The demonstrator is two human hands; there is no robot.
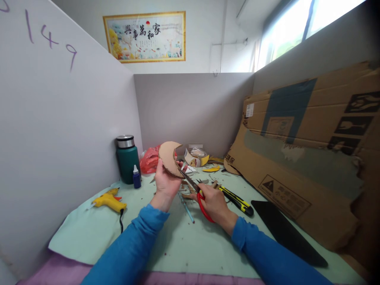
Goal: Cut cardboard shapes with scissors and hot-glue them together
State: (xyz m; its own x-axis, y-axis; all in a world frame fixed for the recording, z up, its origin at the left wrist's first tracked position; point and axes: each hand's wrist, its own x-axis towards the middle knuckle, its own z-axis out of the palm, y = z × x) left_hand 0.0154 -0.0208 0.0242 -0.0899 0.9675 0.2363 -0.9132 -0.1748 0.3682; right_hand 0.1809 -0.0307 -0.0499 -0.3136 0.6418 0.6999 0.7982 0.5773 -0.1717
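Observation:
My left hand is closed on a crescent-shaped piece of brown cardboard, held upright above the pale green mat. My right hand grips red-handled scissors; their blades point up and left and meet the lower edge of the cardboard piece. Cardboard scraps lie on the mat under and beyond both hands. Both sleeves are blue.
A yellow glue gun lies at left, with a green flask and small blue bottle behind it. A yellow-black utility knife and black sheet lie at right. Large cardboard leans on the right wall. A red bag sits at back.

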